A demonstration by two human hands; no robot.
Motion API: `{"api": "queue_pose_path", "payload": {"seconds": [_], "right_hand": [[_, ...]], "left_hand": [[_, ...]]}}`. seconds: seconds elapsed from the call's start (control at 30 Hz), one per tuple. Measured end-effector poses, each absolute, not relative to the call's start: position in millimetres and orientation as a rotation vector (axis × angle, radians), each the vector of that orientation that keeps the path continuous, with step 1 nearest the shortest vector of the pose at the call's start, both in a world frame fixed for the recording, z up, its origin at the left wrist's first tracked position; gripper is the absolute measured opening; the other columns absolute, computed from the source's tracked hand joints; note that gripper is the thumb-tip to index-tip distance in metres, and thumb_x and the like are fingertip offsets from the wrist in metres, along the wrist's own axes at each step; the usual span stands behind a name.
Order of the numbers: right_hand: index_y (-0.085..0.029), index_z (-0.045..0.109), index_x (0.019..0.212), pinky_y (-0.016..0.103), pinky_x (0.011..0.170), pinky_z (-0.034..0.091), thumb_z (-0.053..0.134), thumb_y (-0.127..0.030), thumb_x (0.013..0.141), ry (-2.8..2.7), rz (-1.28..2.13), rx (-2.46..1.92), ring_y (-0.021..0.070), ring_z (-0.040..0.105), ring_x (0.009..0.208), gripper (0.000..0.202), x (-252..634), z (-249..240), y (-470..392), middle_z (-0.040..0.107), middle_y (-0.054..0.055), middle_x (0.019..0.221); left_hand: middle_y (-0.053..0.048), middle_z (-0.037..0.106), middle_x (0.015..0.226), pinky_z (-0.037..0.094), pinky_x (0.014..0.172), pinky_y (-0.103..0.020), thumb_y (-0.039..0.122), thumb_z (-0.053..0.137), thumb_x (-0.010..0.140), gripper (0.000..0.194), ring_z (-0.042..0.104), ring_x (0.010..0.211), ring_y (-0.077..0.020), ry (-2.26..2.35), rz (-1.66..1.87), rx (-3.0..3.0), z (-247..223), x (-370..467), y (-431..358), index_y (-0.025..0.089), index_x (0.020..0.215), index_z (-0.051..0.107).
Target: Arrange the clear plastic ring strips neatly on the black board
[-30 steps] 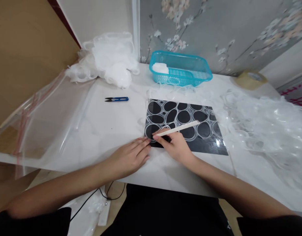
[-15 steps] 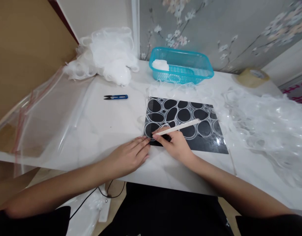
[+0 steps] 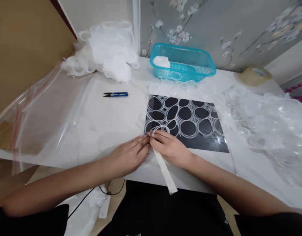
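Note:
A black sheet point(image 3: 190, 142) covered with white ring shapes lies on the white table. At its near left corner, my left hand point(image 3: 132, 152) rests with fingers pressed together, its fingertips meeting those of my right hand point(image 3: 167, 147). The fingers of my right hand are closed at a thin clear ring point(image 3: 167, 127) that stands up from the sheet. From beneath my right hand a cream strip point(image 3: 164, 172) runs toward the table's front edge; its upper end is hidden by the fingers. What the left fingertips pinch, if anything, is too small to tell.
Blue thread snips point(image 3: 120, 94) lie left of the sheet. Behind stands a turquoise basket point(image 3: 197, 70) with a white item inside. White rings are heaped at the back left point(image 3: 109, 49) and right point(image 3: 271, 121). Clear plastic bags point(image 3: 50, 114) lie left; a tape roll point(image 3: 255, 76) sits back right.
The cream strip has swung from pointing right across the sheet to pointing toward the front edge. My right hand has turned and moved slightly left, against the left fingertips. A raised ring now shows there.

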State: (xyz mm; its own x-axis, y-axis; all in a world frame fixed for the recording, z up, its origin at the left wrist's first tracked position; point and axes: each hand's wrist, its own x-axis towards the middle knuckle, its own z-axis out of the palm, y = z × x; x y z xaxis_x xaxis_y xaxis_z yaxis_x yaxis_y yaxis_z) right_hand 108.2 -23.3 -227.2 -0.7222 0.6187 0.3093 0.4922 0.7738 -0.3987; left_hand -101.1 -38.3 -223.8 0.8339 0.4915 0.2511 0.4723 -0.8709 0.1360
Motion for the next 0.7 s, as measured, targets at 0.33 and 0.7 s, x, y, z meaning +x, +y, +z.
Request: {"api": "queue_pose_path", "payload": {"seconds": [0.33, 0.7], "right_hand": [[-0.018, 0.059, 0.083, 0.028, 0.059, 0.041, 0.041, -0.029, 0.096, -2.074, 0.150, -1.318, 0.0172, 0.056, 0.062, 0.025, 145.2, -187.1, 44.6, 0.061, 0.005, 0.071], [-0.017, 0.062, 0.075, 0.027, 0.059, 0.041, 0.051, -0.033, 0.091, -1.782, 0.302, -1.370, 0.0131, 0.055, 0.059, 0.025, 160.2, -176.7, 54.2, 0.064, 0.004, 0.074]], "left_hand": [[-0.016, 0.058, 0.129, 0.046, 0.103, -0.041, 0.026, 0.040, 0.097, 0.028, 0.050, 0.126, -0.0254, 0.830, 0.437, 2.712, -220.9, -106.7, -37.0, 0.011, 0.114, 0.056], [-0.015, 0.062, 0.124, 0.050, 0.099, -0.038, 0.026, 0.041, 0.095, 0.027, 0.055, 0.121, -0.0234, 0.899, 0.440, 2.754, -218.5, -106.2, -37.9, 0.011, 0.109, 0.058]]}}
